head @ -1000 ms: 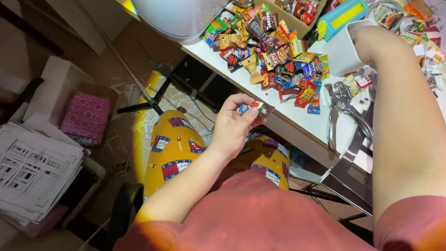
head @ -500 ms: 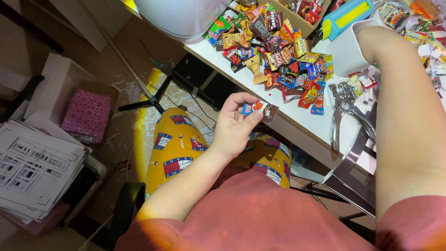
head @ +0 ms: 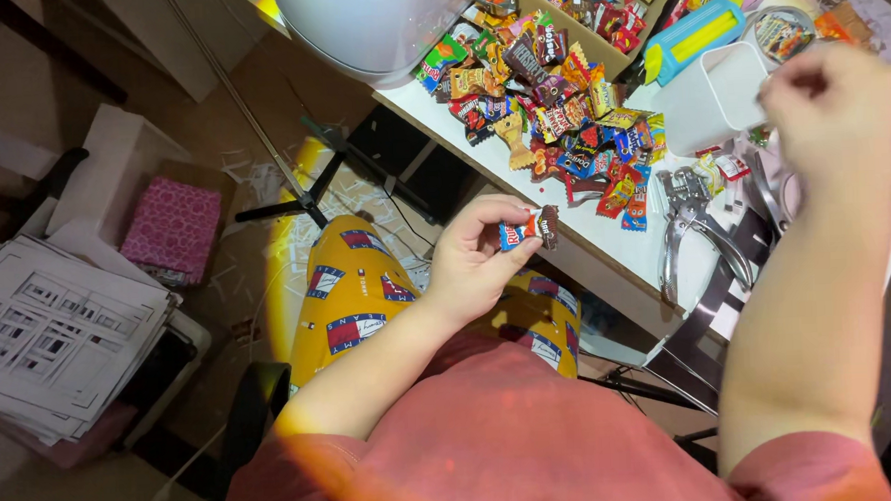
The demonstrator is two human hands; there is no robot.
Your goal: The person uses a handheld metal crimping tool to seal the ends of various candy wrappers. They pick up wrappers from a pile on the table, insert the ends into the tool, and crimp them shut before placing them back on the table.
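From the head camera, my left hand (head: 476, 264) pinched a few small wrapped candies (head: 527, 229) between thumb and fingers, just off the white table's (head: 621, 258) near edge — above my lap. My right hand (head: 832, 113) hovered blurred by the white cup (head: 704, 99), fingers curled together; whether they held anything, I couldn't tell.

Home craft desk (head: 616, 258), candy pile (head: 559, 105)

Two small wrapped candies (head: 527, 229), one blue-and-orange, one dark brown, pinched side by side, lying level, off the counter edge at seven o'clock from the candy pile.
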